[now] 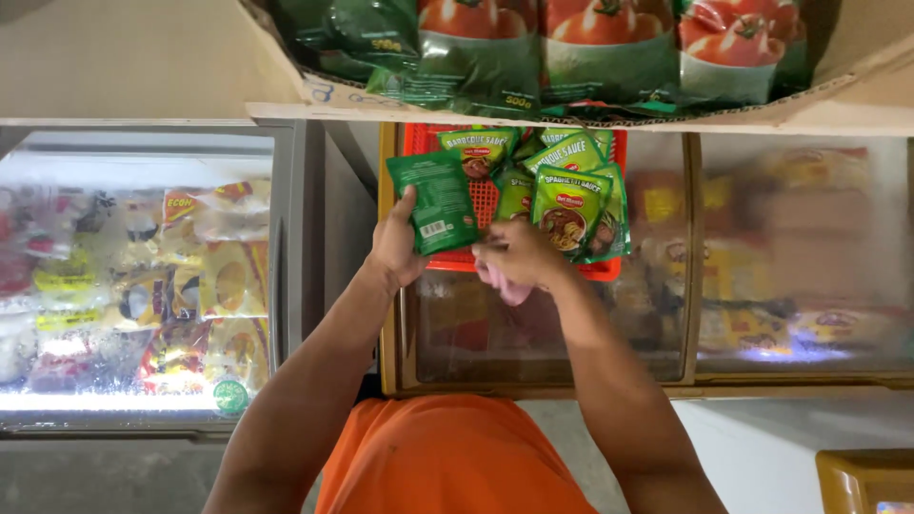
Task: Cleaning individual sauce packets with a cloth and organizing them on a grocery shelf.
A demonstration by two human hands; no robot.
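the left hand is clamping its fingers on a green sauce pouch over the left edge of a red basket. the right hand is curling its fingers against upright green pouches in the basket, which is resting on a glass-topped freezer.

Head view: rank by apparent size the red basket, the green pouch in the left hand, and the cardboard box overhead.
1. cardboard box, though nearest the camera
2. red basket
3. green pouch, held by the left hand

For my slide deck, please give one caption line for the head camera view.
Left hand holds a green sauce pouch while right hand touches pouches in a red basket atop a glass-lidded freezer.
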